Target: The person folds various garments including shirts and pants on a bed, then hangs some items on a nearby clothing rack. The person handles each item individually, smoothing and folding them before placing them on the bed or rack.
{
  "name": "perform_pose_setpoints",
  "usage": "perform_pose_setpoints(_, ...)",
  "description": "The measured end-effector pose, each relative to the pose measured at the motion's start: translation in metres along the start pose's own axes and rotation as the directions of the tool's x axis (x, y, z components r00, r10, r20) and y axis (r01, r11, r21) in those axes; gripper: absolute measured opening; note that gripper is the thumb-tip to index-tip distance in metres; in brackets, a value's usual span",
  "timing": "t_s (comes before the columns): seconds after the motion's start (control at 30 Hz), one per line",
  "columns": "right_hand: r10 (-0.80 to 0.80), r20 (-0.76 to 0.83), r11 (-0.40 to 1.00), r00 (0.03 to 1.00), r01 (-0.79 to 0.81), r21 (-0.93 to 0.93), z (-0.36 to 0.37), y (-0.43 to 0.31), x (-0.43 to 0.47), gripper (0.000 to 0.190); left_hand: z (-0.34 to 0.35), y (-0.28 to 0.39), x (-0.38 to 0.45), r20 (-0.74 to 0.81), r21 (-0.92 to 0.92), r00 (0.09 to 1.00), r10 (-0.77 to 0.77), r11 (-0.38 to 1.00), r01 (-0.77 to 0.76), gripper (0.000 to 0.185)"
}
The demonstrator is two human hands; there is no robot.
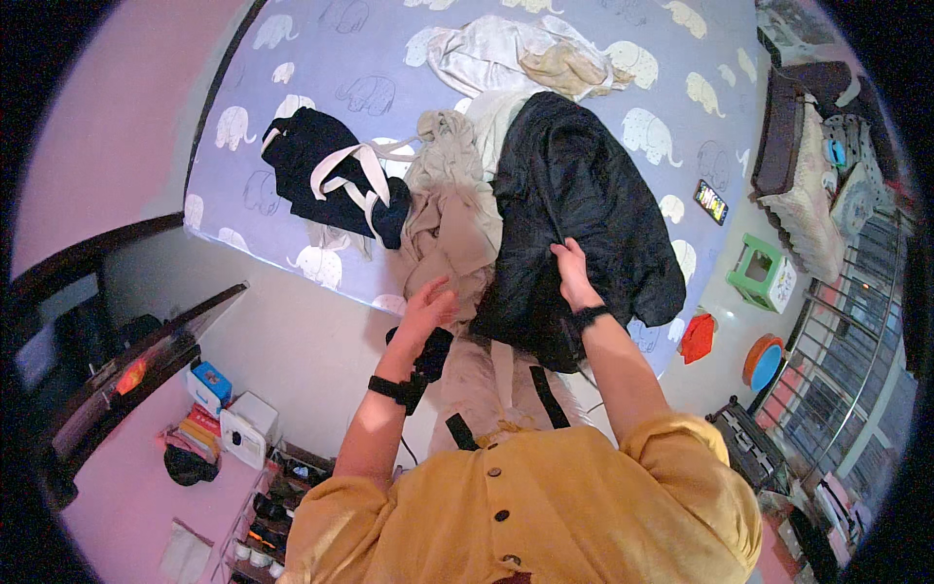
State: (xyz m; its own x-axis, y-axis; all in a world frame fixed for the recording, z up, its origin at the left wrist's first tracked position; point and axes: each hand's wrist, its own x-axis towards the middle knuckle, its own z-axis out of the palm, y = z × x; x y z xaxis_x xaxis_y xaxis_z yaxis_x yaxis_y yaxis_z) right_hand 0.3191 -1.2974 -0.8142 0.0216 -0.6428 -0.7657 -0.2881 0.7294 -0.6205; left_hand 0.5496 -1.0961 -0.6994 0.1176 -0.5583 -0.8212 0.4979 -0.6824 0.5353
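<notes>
My right hand (573, 266) pinches a fold of a large black garment (584, 182), spread at the right of the other clothes. My left hand (435, 306), slightly blurred, is raised with fingers apart near the lower end of a crumpled beige garment (452, 226); nothing shows in it. Left of the beige cloth lies a black garment with pale straps (321, 175). Off-white cloth (500, 124) sticks out beside the black garment's upper left edge. Farther up, a white and tan cloth (518, 58) lies crumpled. All rest on an elephant-print bed sheet (292, 36).
A phone (710, 202) lies near the bed's right edge. Beyond that edge are a green and white stool (761, 274), a red item (697, 339), a basin (764, 363) and a dark case (751, 442). At lower left stands a shoe rack (266, 511).
</notes>
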Motion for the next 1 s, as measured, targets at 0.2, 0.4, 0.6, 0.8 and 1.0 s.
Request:
perform_pose_setpoints(0.2,0.101,0.539,0.9,0.836,-0.308,0.309,-0.081,-0.057,-0.145,0.035,0.053,0.05,0.015,0.037,0.128,0.945,0.326,0.936,-0.328,0.059)
perform_pose_setpoints(0.4,0.242,0.875,0.906,0.419,0.225,-0.358,-0.107,-0.054,-0.236,0.039,0.126,0.086,-0.003,0.529,-0.286,0.737,0.421,0.906,-0.312,0.06)
perform_pose_setpoints(0.6,-0.084,0.726,0.931,0.683,0.313,-0.186,-0.157,-0.1,-0.27,0.029,0.201,0.077,-0.049,0.727,-0.347,0.574,0.376,0.923,-0.165,0.053)
perform_pose_setpoints(0.8,-0.611,0.24,0.775,0.754,0.632,-0.01,-0.231,-0.178,-0.3,0.039,0.245,0.106,-0.079,0.795,-0.323,0.464,0.391,0.92,-0.221,0.046)
perform_pose_setpoints(1.0,-0.659,0.331,0.675,0.676,0.725,-0.136,-0.247,-0.205,-0.296,0.065,0.265,0.113,-0.131,0.96,-0.173,0.122,0.253,0.875,-0.452,0.04)
